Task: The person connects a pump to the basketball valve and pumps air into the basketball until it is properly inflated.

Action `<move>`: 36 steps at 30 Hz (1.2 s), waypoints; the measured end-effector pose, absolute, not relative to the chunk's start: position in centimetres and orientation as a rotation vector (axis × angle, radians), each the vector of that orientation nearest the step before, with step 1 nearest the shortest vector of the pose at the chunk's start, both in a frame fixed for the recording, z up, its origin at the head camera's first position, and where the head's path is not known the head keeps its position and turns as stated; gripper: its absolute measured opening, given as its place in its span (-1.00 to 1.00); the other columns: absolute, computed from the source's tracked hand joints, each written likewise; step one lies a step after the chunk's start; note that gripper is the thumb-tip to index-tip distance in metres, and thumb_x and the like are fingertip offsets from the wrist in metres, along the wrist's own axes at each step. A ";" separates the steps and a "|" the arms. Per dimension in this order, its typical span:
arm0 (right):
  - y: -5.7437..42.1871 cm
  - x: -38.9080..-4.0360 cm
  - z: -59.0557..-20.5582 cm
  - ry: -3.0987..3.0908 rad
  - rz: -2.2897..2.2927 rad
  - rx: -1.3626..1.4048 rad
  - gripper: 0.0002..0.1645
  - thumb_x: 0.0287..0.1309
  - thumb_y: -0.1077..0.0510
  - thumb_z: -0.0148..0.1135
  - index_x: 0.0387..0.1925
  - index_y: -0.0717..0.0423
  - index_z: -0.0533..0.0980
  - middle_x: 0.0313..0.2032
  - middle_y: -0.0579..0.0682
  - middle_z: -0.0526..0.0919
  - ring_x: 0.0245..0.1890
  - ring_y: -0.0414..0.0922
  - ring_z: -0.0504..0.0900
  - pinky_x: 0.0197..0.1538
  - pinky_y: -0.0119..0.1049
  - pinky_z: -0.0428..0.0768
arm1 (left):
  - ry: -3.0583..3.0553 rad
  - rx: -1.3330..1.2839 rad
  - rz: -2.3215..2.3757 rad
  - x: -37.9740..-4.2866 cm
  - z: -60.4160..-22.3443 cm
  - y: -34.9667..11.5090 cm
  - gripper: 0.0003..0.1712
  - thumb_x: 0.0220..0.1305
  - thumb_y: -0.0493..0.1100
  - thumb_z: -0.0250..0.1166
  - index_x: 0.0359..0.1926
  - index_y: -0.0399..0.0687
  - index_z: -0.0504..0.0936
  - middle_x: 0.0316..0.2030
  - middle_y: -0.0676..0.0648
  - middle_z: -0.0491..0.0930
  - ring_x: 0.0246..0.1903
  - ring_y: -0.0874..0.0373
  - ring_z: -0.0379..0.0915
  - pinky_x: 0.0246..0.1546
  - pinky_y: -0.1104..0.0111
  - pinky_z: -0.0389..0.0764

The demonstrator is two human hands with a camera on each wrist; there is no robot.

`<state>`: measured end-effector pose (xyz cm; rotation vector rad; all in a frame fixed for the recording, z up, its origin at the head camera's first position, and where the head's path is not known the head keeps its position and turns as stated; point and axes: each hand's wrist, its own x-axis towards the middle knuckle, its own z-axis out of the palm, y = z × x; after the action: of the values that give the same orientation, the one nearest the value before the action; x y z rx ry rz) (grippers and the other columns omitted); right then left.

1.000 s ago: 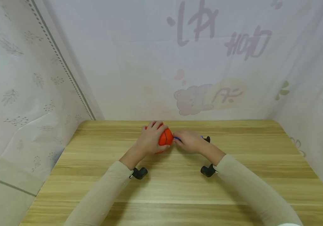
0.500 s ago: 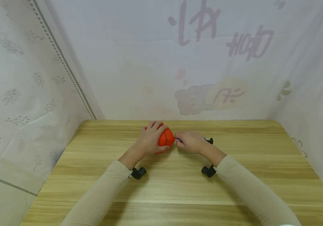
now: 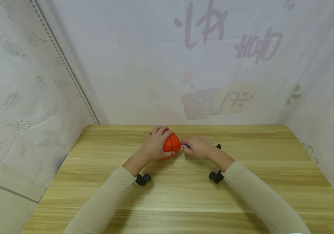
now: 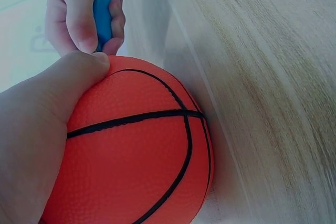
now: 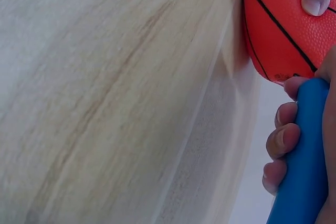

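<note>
A small orange-red toy basketball [image 3: 171,145] with black lines lies on the wooden table. My left hand [image 3: 153,144] grips it from the left, fingers spread over its top and thumb [image 4: 86,66] pressed on the near side. On its right, my right hand [image 3: 197,147] holds a blue hand pump [image 5: 307,150], fingers wrapped round the barrel. The black end [image 3: 218,146] of the pump sticks out behind the right wrist. The ball's right side comes to a point at the right fingertips, where the pump's front end meets it. Fingers mostly hide that joint.
The wooden table [image 3: 167,195] runs up to a pale printed cloth [image 3: 143,81] at the back, with more cloth on both sides. Black wrist mounts [image 3: 143,179] hang below each sleeve, close over the tabletop.
The right hand has shifted slightly right with the pump, and the ball's right side has drawn out into a point. The left hand has stayed in place on the ball.
</note>
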<state>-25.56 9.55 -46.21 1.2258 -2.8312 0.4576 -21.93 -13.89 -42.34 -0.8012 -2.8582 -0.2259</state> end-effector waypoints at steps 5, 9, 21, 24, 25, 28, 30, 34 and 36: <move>9.8 -25.7 -46.4 -2.814 0.484 1.257 -0.86 0.32 0.05 0.08 -0.41 -0.13 0.43 -0.59 -0.26 0.36 -0.60 -0.28 0.34 -0.52 -0.36 0.28 | -2.874 -0.804 -0.224 -21.9 -42.3 -13.9 -0.21 0.11 0.25 0.50 0.29 0.11 0.46 0.28 -0.08 0.34 0.33 -0.10 0.20 0.01 -0.09 0.52; 9.9 -25.6 -46.5 -2.806 0.486 1.267 -0.87 0.31 0.06 0.09 -0.40 -0.12 0.44 -0.61 -0.26 0.36 -0.61 -0.29 0.33 -0.52 -0.37 0.27 | -2.879 -0.812 -0.241 -21.9 -42.4 -13.9 -0.22 0.11 0.24 0.50 0.29 0.12 0.46 0.28 -0.07 0.34 0.33 -0.10 0.18 0.01 -0.09 0.51; 10.4 -25.3 -46.3 -2.802 0.487 1.285 -0.86 0.33 0.10 0.09 -0.40 -0.10 0.42 -0.58 -0.25 0.36 -0.61 -0.30 0.32 -0.51 -0.39 0.27 | -2.865 -0.824 -0.273 -22.0 -42.5 -14.0 -0.23 0.10 0.23 0.51 0.28 0.15 0.47 0.27 -0.05 0.34 0.32 -0.08 0.20 0.01 -0.07 0.52; 10.6 -25.3 -46.3 -2.811 0.488 1.288 -0.87 0.34 0.12 0.08 -0.38 -0.08 0.42 -0.57 -0.24 0.37 -0.60 -0.30 0.32 -0.50 -0.39 0.28 | -2.869 -0.820 -0.278 -22.1 -42.5 -14.0 -0.23 0.10 0.22 0.51 0.28 0.14 0.47 0.27 -0.05 0.35 0.31 -0.08 0.20 0.01 -0.06 0.51; 10.6 -25.3 -46.2 -2.812 0.486 1.289 -0.86 0.35 0.12 0.08 -0.38 -0.07 0.43 -0.56 -0.24 0.38 -0.60 -0.30 0.32 -0.50 -0.39 0.28 | -2.871 -0.817 -0.274 -22.1 -42.5 -14.0 -0.23 0.10 0.22 0.51 0.28 0.15 0.47 0.27 -0.05 0.35 0.31 -0.07 0.20 0.01 -0.06 0.51; 10.7 -25.1 -46.1 -2.817 0.459 1.287 -0.86 0.36 0.12 0.08 -0.37 -0.06 0.44 -0.53 -0.23 0.41 -0.58 -0.29 0.34 -0.48 -0.39 0.30 | -2.873 -0.828 -0.252 -22.1 -42.6 -13.9 -0.22 0.10 0.24 0.50 0.29 0.14 0.46 0.27 -0.05 0.34 0.32 -0.08 0.20 0.03 -0.07 0.50; 10.7 -25.1 -46.0 -2.812 0.431 1.288 -0.86 0.36 0.11 0.09 -0.37 -0.07 0.45 -0.51 -0.23 0.44 -0.57 -0.29 0.36 -0.48 -0.39 0.32 | -2.868 -0.848 -0.238 -22.0 -42.6 -13.9 -0.20 0.09 0.25 0.50 0.30 0.13 0.45 0.27 -0.06 0.34 0.32 -0.10 0.19 0.04 -0.08 0.50; 10.7 -24.9 -45.7 -2.813 0.418 1.289 -0.84 0.33 0.12 0.10 -0.41 -0.06 0.43 -0.52 -0.21 0.43 -0.56 -0.26 0.36 -0.49 -0.38 0.31 | -2.849 -0.874 -0.223 -21.9 -42.7 -13.8 -0.16 0.06 0.26 0.51 0.30 0.12 0.44 0.27 -0.06 0.34 0.32 -0.10 0.19 0.05 -0.08 0.48; 10.6 -24.8 -45.6 -2.822 0.414 1.284 -0.83 0.32 0.12 0.10 -0.44 -0.07 0.41 -0.54 -0.21 0.40 -0.57 -0.26 0.35 -0.49 -0.38 0.28 | -2.842 -0.876 -0.217 -21.9 -42.7 -13.7 -0.16 0.05 0.26 0.52 0.31 0.13 0.44 0.28 -0.06 0.34 0.32 -0.10 0.19 0.04 -0.07 0.48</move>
<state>-24.84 10.63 -45.61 1.2843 -2.8215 0.4141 -21.87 -13.73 -42.73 -0.8763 -2.8423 -0.2173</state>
